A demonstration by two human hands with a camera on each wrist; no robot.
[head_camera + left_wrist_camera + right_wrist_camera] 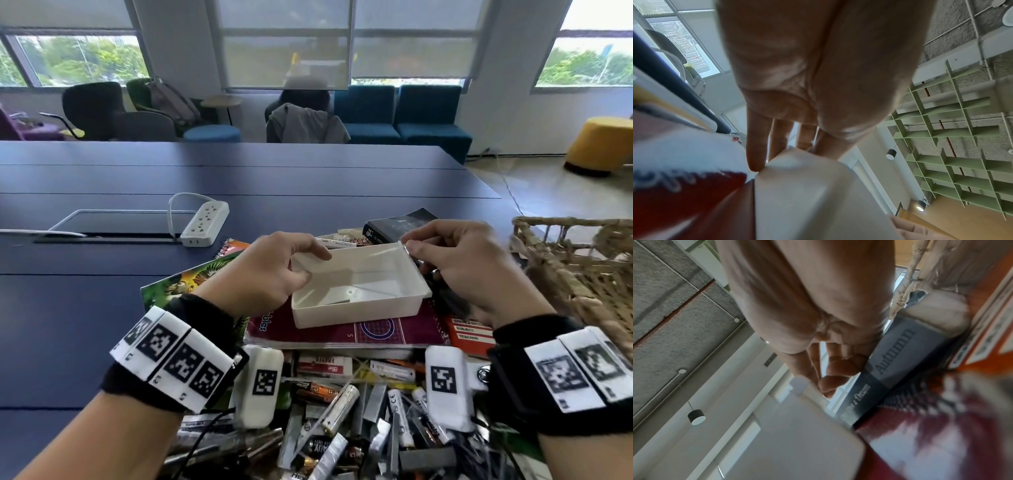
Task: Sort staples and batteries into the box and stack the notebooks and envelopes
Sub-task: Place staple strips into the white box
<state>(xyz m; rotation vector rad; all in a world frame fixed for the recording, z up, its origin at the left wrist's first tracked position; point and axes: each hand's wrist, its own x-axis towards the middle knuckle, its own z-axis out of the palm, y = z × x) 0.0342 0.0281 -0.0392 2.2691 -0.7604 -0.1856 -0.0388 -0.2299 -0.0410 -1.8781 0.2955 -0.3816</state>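
**Box held at both ends over the notebooks**

Blue bench [102, 308] fills my head view, with windows, teal sofas and a yellow pouf behind. Both hands are on the white box [359, 291], which sits on a maroon notebook [342, 334]. My left hand [270, 270] grips the box's left end, thumb over the far rim and fingers curled at the near side; the left wrist view shows fingertips [756, 162] touching its corner. My right hand [469, 267] pinches the far right corner between thumb and forefinger. Apart from a small dark scrap, the box's floor looks bare.

A green notebook [191, 281] lies under the maroon one to the left, an orange notebook [469, 332] to the right, and a dark book [397, 222] beyond the box. Nearest me, a heap of batteries [339, 404] and staple strips [375, 401] lies loose. A wicker basket [582, 260] stands on the right, a power strip [205, 222] well apart on the left.
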